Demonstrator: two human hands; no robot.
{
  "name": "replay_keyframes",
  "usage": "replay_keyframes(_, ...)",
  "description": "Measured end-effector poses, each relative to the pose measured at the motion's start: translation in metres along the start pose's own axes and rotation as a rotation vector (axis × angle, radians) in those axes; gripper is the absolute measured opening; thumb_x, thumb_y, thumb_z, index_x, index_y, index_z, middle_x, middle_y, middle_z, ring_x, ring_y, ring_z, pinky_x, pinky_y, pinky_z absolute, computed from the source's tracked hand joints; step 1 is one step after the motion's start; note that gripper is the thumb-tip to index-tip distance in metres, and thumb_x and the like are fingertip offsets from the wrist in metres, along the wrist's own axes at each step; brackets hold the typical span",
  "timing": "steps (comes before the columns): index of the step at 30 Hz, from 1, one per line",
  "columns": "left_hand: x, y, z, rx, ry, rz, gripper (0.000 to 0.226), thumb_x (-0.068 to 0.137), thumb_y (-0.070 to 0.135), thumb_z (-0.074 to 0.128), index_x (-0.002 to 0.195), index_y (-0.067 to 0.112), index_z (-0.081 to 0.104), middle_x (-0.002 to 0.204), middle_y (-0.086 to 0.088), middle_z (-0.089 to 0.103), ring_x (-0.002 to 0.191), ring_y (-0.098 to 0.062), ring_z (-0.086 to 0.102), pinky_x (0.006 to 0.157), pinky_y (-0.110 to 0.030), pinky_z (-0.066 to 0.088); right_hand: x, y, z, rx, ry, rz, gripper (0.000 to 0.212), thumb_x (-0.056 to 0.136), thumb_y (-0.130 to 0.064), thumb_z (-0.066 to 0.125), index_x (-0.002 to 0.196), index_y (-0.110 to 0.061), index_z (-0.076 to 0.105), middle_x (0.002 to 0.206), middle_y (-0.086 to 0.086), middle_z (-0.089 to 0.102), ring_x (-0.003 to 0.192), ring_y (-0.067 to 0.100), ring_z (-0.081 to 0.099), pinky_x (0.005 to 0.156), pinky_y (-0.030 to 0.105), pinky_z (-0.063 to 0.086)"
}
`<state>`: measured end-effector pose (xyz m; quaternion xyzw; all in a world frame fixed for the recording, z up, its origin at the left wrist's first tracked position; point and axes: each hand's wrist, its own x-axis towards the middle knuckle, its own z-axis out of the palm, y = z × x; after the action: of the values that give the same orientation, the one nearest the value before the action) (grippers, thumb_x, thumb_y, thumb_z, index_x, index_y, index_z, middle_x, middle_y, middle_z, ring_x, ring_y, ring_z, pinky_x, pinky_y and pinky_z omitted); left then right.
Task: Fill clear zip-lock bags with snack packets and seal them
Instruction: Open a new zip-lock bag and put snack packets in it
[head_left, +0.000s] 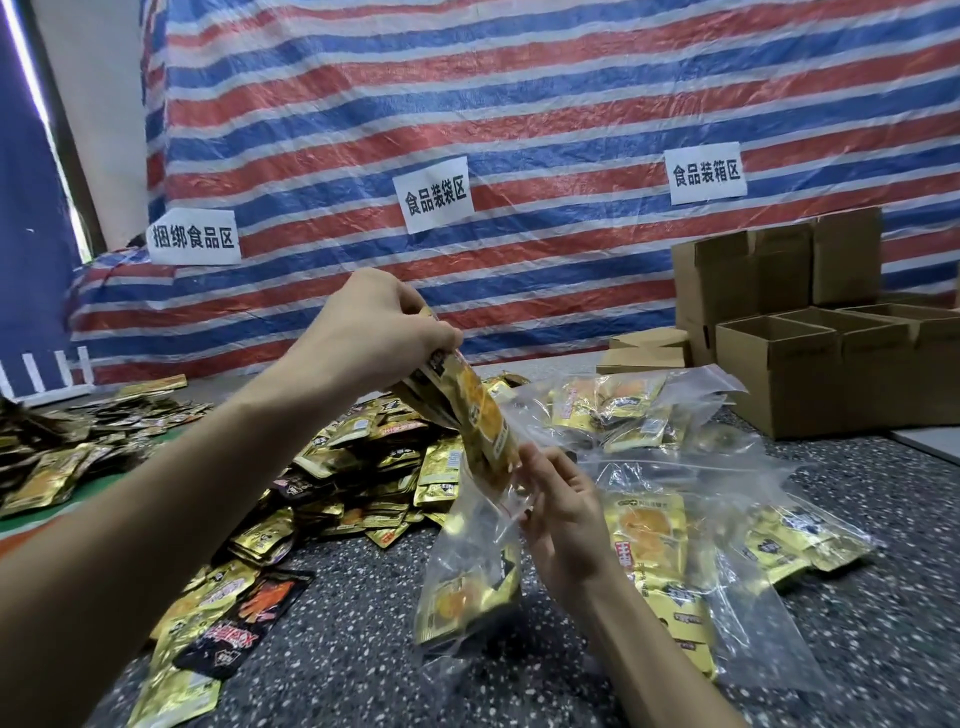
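My left hand (382, 332) grips the top of a small stack of gold snack packets (470, 410), whose lower ends are in the mouth of a clear zip-lock bag (467, 566). My right hand (563, 514) pinches the bag's rim by the red zip strip and holds it up above the floor. Gold packets lie in the bottom of this bag. A heap of loose gold packets (363, 467) lies behind and to the left of the bag.
Filled clear bags (649, 545) lie on the speckled floor to the right. Open cardboard boxes (810, 364) stand at the back right. A black and red packet (244, 623) lies near my left forearm. A striped tarp (519, 130) with paper signs hangs behind.
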<state>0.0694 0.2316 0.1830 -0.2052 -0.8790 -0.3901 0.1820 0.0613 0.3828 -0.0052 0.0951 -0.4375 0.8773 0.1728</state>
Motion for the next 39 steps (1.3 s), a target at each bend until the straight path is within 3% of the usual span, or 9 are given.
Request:
replay_keyframes(3, 0.001, 0.004, 0.002, 0.198, 0.041, 0.022, 0.02, 0.085, 0.033, 0.071, 0.076, 0.016, 0.07, 0.075, -0.003, 0.071, 0.074, -0.022, 0.068, 0.077, -0.044, 0.06, -0.003, -0.001, 0.001, -0.054, 0.006, -0.063, 0.021, 0.08, -0.033, 0.077, 0.066, -0.021, 0.066, 0.085, 0.006, 0.064, 0.092, 0.026, 0.051, 0.088, 0.049, 0.038)
replay_keyframes(9, -0.009, 0.007, 0.016, 0.44, 0.073, 0.097, 0.016, 0.086, 0.027, 0.062, 0.075, 0.019, 0.055, 0.075, -0.002, 0.062, 0.077, -0.027, 0.063, 0.072, -0.042, 0.054, -0.004, 0.0, 0.001, -0.204, 0.018, -0.167, 0.039, 0.06, -0.06, 0.086, 0.069, -0.025, 0.071, 0.077, -0.003, 0.065, 0.081, 0.011, 0.06, 0.082, 0.029, 0.048)
replay_keyframes(13, -0.01, 0.008, 0.026, 0.315, -0.103, 0.042, 0.014, 0.088, 0.03, 0.065, 0.087, 0.016, 0.063, 0.083, -0.002, 0.066, 0.081, -0.022, 0.065, 0.076, -0.043, 0.059, -0.003, 0.0, 0.002, -0.142, -0.08, -0.181, 0.05, 0.053, -0.058, 0.09, 0.073, -0.015, 0.075, 0.087, 0.003, 0.069, 0.082, 0.01, 0.066, 0.073, 0.017, 0.054)
replay_keyframes(19, -0.003, -0.004, 0.035, 0.341, -0.167, 0.036, 0.014, 0.095, 0.03, 0.06, 0.097, 0.017, 0.061, 0.091, -0.001, 0.064, 0.081, -0.016, 0.061, 0.069, -0.033, 0.055, -0.004, -0.003, 0.006, -0.051, -0.131, -0.112, 0.02, 0.072, -0.029, 0.082, 0.08, -0.01, 0.08, 0.125, 0.012, 0.066, 0.117, 0.029, 0.063, 0.085, 0.03, 0.057)
replay_keyframes(23, -0.004, -0.016, 0.041, 0.362, -0.251, 0.063, 0.015, 0.091, 0.032, 0.068, 0.096, 0.019, 0.063, 0.085, 0.005, 0.06, 0.073, -0.007, 0.056, 0.054, -0.021, 0.046, -0.004, -0.003, 0.007, 0.009, -0.166, -0.079, 0.021, 0.074, -0.026, 0.084, 0.083, -0.009, 0.079, 0.144, 0.024, 0.049, 0.134, 0.039, 0.049, 0.105, 0.06, 0.044)
replay_keyframes(30, -0.006, -0.02, 0.039, 0.473, -0.135, 0.238, 0.017, 0.08, 0.025, 0.08, 0.086, 0.012, 0.071, 0.082, -0.003, 0.066, 0.078, -0.019, 0.064, 0.065, -0.033, 0.057, -0.006, -0.012, 0.008, 0.141, -0.327, -0.038, 0.025, 0.068, -0.03, 0.091, 0.08, -0.012, 0.078, 0.137, 0.016, 0.061, 0.132, 0.027, 0.055, 0.107, 0.052, 0.042)
replay_keyframes(33, -0.01, -0.027, 0.041, 0.497, -0.229, 0.303, 0.03, 0.075, 0.028, 0.085, 0.096, 0.015, 0.067, 0.089, 0.0, 0.065, 0.08, -0.015, 0.062, 0.061, -0.031, 0.057, -0.006, -0.012, 0.007, 0.119, -0.289, -0.04, 0.035, 0.065, -0.034, 0.093, 0.085, -0.009, 0.079, 0.126, 0.016, 0.067, 0.125, 0.029, 0.06, 0.105, 0.05, 0.045)
replay_keyframes(35, -0.013, -0.031, 0.038, 0.487, -0.287, 0.326, 0.029, 0.08, 0.041, 0.078, 0.096, 0.019, 0.065, 0.085, 0.005, 0.063, 0.073, -0.006, 0.059, 0.053, -0.019, 0.049, -0.006, -0.01, 0.007, 0.076, -0.259, -0.057, 0.041, 0.063, -0.037, 0.094, 0.087, -0.008, 0.079, 0.109, 0.013, 0.073, 0.111, 0.026, 0.066, 0.096, 0.04, 0.053)
replay_keyframes(39, -0.026, -0.033, 0.021, 0.371, -0.342, 0.346, 0.039, 0.091, 0.059, 0.05, 0.087, 0.025, 0.069, 0.086, 0.009, 0.069, 0.076, -0.002, 0.064, 0.07, -0.034, 0.058, -0.006, -0.007, 0.006, -0.019, -0.163, -0.09, 0.048, 0.057, -0.045, 0.095, 0.084, -0.008, 0.08, 0.112, 0.018, 0.065, 0.114, 0.031, 0.062, 0.096, 0.038, 0.052)
